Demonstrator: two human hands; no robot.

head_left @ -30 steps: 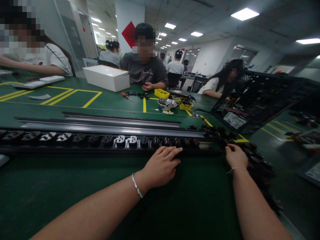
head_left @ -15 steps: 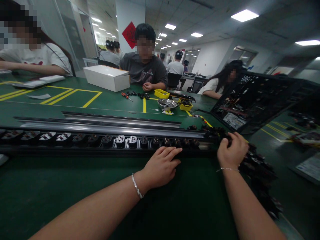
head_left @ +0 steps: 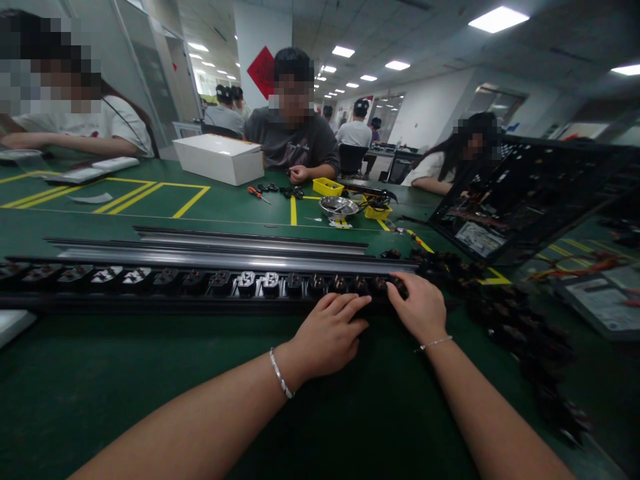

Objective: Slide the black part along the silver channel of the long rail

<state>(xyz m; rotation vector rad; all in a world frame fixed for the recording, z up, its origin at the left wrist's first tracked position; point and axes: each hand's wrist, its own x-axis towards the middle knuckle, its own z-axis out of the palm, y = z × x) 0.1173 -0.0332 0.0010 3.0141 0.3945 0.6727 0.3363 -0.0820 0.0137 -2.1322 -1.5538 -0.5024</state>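
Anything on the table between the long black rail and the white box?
Head view: two long metal rails beside the black rail, then bare green table up to the white box.

An assembly workshop, open-plan. Green bench (head_left: 150,207) taped into yellow bays at 10 o'clock. Long black rail (head_left: 200,283) of sockets across the middle. Screwdriver (head_left: 257,194), yellow bins (head_left: 326,187) and steel bowl (head_left: 338,207) at 12 o'clock; white box (head_left: 220,159) at 11. Workers (head_left: 295,133) seated opposite, more rows behind. Open chassis (head_left: 525,193) at 2 o'clock. Ceiling panel lights overhead.
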